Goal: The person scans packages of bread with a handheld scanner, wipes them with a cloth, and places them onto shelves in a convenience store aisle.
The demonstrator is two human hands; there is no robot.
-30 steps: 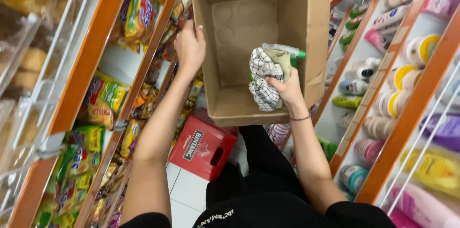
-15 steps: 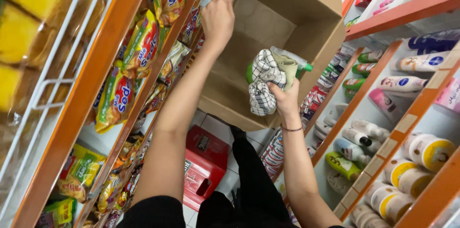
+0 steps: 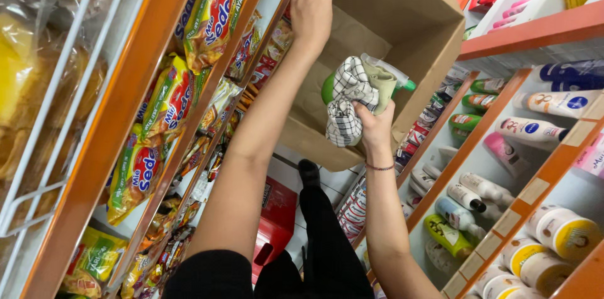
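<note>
An open brown cardboard box (image 3: 402, 28) is held up in the aisle, tilted so its empty inside faces me. My left hand (image 3: 313, 10) grips its left rim near the snack shelf. My right hand (image 3: 374, 124) is at the box's lower right edge, closed on a checked black-and-white cloth (image 3: 346, 101) bundled with a beige cloth and a green spray bottle (image 3: 384, 79). The bottle's lower part is hidden behind the cloths.
Orange shelves line both sides. Left: noodle packets (image 3: 211, 13) and snack bags behind a white wire rack (image 3: 56, 104). Right: lotion and shampoo bottles (image 3: 535, 129) and round tubs (image 3: 566, 236). A red crate (image 3: 274, 217) sits on the tiled floor by my dark-trousered legs.
The view has tilted and the box has been lifted higher and further away along the aisle. Both hands keep their grips; the left arm has stretched out more.
</note>
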